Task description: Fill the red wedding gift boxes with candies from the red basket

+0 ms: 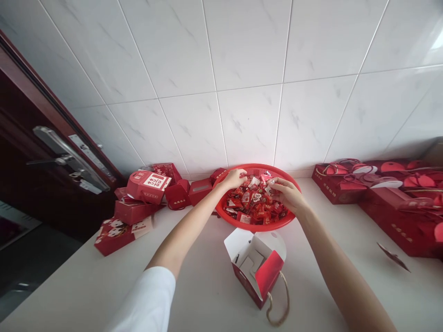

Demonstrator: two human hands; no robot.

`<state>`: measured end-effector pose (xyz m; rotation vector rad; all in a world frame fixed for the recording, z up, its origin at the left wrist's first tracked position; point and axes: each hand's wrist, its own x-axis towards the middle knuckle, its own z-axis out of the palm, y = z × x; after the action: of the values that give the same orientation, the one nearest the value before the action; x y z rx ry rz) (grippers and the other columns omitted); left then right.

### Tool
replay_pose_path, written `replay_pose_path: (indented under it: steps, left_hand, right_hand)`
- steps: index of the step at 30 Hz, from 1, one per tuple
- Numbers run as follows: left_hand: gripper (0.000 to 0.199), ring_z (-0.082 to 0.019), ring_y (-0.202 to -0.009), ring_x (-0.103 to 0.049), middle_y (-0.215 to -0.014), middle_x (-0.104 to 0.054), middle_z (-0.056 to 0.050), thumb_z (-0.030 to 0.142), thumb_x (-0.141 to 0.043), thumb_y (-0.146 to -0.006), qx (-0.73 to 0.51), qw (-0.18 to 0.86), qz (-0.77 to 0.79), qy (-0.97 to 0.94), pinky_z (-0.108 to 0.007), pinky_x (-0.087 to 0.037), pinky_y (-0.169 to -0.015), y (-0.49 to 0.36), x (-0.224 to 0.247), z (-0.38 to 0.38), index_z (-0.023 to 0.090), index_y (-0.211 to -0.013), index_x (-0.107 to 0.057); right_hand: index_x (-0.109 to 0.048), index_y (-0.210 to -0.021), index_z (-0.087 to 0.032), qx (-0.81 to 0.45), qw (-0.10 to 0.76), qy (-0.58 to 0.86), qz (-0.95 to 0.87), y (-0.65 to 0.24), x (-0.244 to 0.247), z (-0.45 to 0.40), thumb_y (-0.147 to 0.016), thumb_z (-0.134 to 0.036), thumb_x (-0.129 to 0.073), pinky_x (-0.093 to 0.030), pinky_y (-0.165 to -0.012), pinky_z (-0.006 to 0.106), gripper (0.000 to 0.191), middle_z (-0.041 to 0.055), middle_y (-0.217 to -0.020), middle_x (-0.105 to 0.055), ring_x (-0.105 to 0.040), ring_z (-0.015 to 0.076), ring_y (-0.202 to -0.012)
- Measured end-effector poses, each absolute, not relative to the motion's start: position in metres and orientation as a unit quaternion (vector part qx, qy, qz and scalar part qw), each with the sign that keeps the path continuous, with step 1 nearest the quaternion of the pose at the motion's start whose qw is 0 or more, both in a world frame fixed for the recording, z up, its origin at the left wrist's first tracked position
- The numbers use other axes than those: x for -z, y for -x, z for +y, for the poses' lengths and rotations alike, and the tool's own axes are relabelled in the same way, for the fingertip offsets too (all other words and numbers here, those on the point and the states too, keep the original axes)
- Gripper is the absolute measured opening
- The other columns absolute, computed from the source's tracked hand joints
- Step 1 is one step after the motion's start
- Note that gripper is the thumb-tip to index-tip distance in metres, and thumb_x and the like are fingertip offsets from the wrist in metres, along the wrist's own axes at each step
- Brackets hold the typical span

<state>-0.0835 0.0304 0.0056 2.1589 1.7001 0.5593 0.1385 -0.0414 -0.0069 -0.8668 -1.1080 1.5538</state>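
Observation:
A red plastic basket (256, 227) holds a heap of small wrapped candies (258, 200), mostly red with some white and pink. My left hand (236, 179) is over the basket's left side with its fingers curled in; what they hold, if anything, is hidden. At the right side of the heap, my right hand (286, 192) pinches a wrapped candy (271, 182) between thumb and fingers. In front of the basket stands a red gift box (254, 276) with a white inside. Its flaps are up, its top is open, and a twisted rope handle (286, 304) hangs at its right.
Red boxes (147, 186) are piled at the left, with more small red boxes (200, 190) along the tiled wall. Many red boxes with cords (398, 203) fill the right side. A small flat tag (393, 257) lies before them. A dark door (51, 152) borders the white table (200, 295).

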Motion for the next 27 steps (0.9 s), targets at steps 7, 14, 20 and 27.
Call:
replay_pose_path:
  steps: [7, 14, 20, 27]
  left_hand:
    - [0.013, -0.029, -0.111, -0.067, -0.111, -0.075, -0.011, 0.017, -0.072, -0.072, -0.050, 0.124, 0.598, -0.791, -0.032, -0.051, -0.095, 0.081, 0.009, 0.028, 0.019, -0.084, -0.077]
    - [0.013, -0.022, -0.072, -0.067, -0.061, -0.068, -0.005, 0.022, -0.068, -0.070, -0.024, 0.117, 0.590, -0.799, -0.028, -0.047, -0.066, 0.081, 0.007, 0.019, 0.022, -0.057, -0.069]
    - [0.044, -0.024, -0.067, -0.065, -0.047, -0.055, -0.006, 0.036, -0.068, -0.077, -0.078, 0.102, 0.618, -0.776, -0.031, -0.042, -0.062, 0.085, 0.010, 0.024, 0.022, -0.040, -0.050]
    - [0.014, -0.026, -0.097, -0.068, -0.093, -0.076, -0.009, 0.026, -0.061, -0.082, -0.156, 0.107, 0.631, -0.752, -0.029, -0.048, -0.077, 0.083, 0.013, 0.043, 0.020, -0.083, -0.073]
  right_hand:
    - [-0.063, -0.070, -0.020, -0.619, 0.493, 0.374, -0.484, -0.137, 0.007, -0.043, -0.055, -0.045, -0.090, -0.052, -0.060, 0.027, 0.039, -0.0003, -0.077, -0.060, -0.058, 0.0149, -0.072]
    - [-0.063, -0.069, -0.019, -0.521, 0.419, 0.409, -0.621, -0.130, 0.016, -0.043, -0.068, -0.036, -0.075, -0.047, -0.059, 0.027, 0.021, -0.0002, -0.070, -0.062, -0.057, 0.0149, -0.067]
    - [-0.059, -0.076, -0.021, -0.493, 0.366, 0.442, -0.654, -0.128, 0.017, -0.044, -0.076, -0.034, -0.069, -0.048, -0.059, 0.028, 0.017, -0.0014, -0.071, -0.061, -0.058, 0.0157, -0.067]
    - [-0.050, -0.080, -0.023, -0.444, 0.327, 0.477, -0.685, -0.130, 0.024, -0.040, -0.075, -0.029, -0.070, -0.048, -0.063, 0.030, 0.021, -0.0017, -0.075, -0.061, -0.060, 0.0178, -0.070]
